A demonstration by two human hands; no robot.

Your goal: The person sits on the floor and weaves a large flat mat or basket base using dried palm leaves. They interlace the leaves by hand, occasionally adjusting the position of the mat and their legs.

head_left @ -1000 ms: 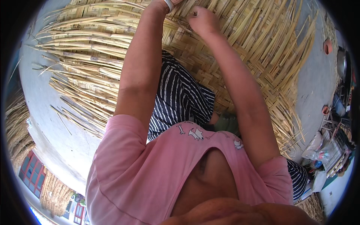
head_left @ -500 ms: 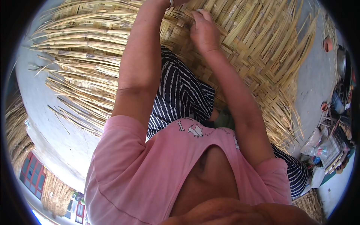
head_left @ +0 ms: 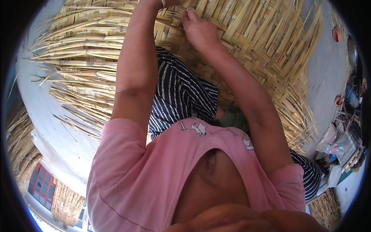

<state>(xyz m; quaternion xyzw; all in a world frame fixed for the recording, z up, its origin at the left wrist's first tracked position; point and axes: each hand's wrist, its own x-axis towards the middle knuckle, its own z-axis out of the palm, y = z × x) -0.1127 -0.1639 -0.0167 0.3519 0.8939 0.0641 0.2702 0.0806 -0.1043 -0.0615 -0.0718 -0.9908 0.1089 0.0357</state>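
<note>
A large mat of woven split-reed strips [head_left: 247,58] spreads beneath both hands, its herringbone weave showing at the right and loose strip ends fanning out at both sides. Near the top edge my right hand [head_left: 201,33] is closed, thumb and forefinger pinched together at a reed strip on the mat. Just left of it, my left hand [head_left: 173,2] is mostly cut off by the top edge, so its fingers cannot be made out. A pale band [head_left: 163,4] circles the left wrist. My knee in striped trousers [head_left: 181,89] rests on the mat between my forearms.
Grey floor [head_left: 46,116] borders the mat. Terracotta pots [head_left: 337,34] stand at the far right, with plastic bags [head_left: 330,143] and a rack of clutter [head_left: 346,150] nearer. Bundled straw [head_left: 19,139] leans at the left, beyond the loose reed ends.
Both hands have shifted slightly left along the mat, staying close together. The view has tilted a little. My right hand keeps its pinched shape.
</note>
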